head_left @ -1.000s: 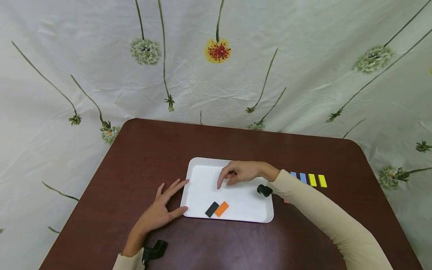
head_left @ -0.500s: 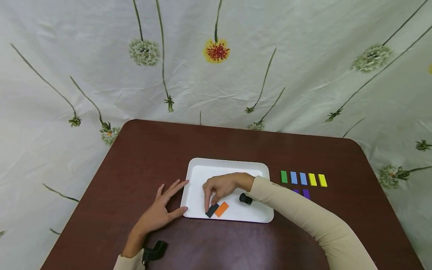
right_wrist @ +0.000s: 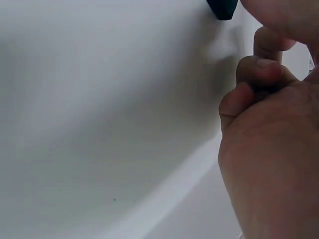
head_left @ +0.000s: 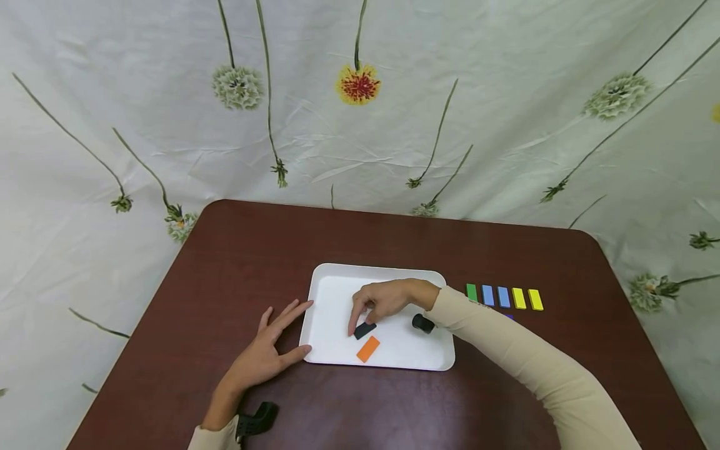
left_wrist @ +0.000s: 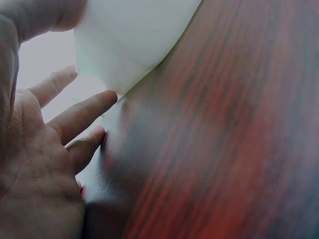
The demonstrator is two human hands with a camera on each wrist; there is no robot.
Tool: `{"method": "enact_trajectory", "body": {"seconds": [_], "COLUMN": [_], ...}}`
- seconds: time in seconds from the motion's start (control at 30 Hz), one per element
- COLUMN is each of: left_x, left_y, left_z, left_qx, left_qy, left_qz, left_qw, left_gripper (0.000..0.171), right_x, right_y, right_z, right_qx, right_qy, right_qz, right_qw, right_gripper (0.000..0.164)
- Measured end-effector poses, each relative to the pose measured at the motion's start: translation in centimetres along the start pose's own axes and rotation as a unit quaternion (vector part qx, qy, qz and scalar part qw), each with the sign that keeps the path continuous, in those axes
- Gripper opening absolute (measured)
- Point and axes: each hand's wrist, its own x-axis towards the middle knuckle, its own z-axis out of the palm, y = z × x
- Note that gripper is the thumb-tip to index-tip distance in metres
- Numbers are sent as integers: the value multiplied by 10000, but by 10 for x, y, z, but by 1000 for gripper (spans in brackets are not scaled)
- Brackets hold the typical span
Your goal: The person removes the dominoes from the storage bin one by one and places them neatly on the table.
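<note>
A white tray (head_left: 407,350) lies on the table, with my left hand (head_left: 261,357) at its left edge, fingers spread. In the left wrist view, the left fingertips (left_wrist: 107,99) are right at the tray's rim. Over the tray is my right hand (head_left: 385,298), pinching a small flat black block (head_left: 365,330) between thumb and index finger. Its other fingers curl into the palm in the right wrist view, where a corner of the black block (right_wrist: 223,9) shows at the top. An orange block (head_left: 368,349) lies slanted on the tray just below the black one.
Right of the tray stands a row of blocks: one green (head_left: 471,292), two blue (head_left: 488,295) and two yellow (head_left: 519,299). A bit of a purple block (head_left: 509,316) shows past the right sleeve (head_left: 523,347). A flowered cloth (head_left: 315,125) hangs behind the brown table (head_left: 270,244).
My right hand came down to the black block, took hold of it and shifted it up and right, away from the orange block. The left hand stays at the tray's edge.
</note>
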Motion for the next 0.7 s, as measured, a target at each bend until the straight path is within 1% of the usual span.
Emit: {"method": "enact_trajectory", "body": {"seconds": [0.1, 0.2, 0.37, 0.5, 0.7], "left_x": [0, -1, 0, 0, 0], "left_y": [0, 1, 1, 1, 1], "left_z": [0, 0, 0, 0, -1], "left_qx": [17, 40, 56, 57, 22], "left_qy": [6, 17, 31, 40, 20], "left_qz": [0, 1, -2, -1, 21], "left_qw": [10000, 10000, 10000, 10000, 10000], "left_gripper": [75, 75, 75, 75, 75], "right_x": [-2, -3, -5, -7, -10], "right_y": [0, -1, -1, 1, 3], "right_z": [1, 1, -2, -4, -3], "right_qx": [119, -33, -287, -195, -78], "right_qy": [-162, -231, -60, 96, 250], "right_qz": [10, 35, 382, 546, 669], "right_qw": [9998, 9997, 9988, 9983, 9974], "right_gripper": [51, 55, 50, 47, 50]}}
